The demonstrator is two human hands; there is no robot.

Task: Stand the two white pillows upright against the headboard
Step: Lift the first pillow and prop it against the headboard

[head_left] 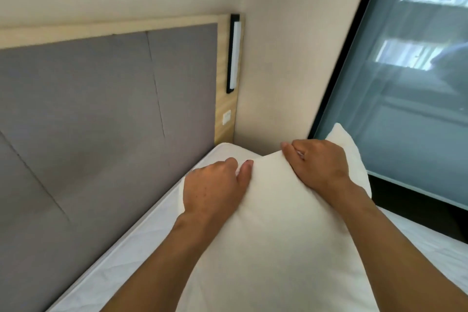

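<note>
here, left hand (215,185) and right hand (316,162) both clamped on the top edge of one pillow (273,235), fingers curled into the fabric; pillow over the mattress (121,256), near the corner, apart from the headboard (101,109).

No text, label, brand, number or sign can be read anywhere, and the small white square plate (226,117) set low on the pale wooden frame of the grey padded headboard (226,63) is too blurred to show any marking.
</note>
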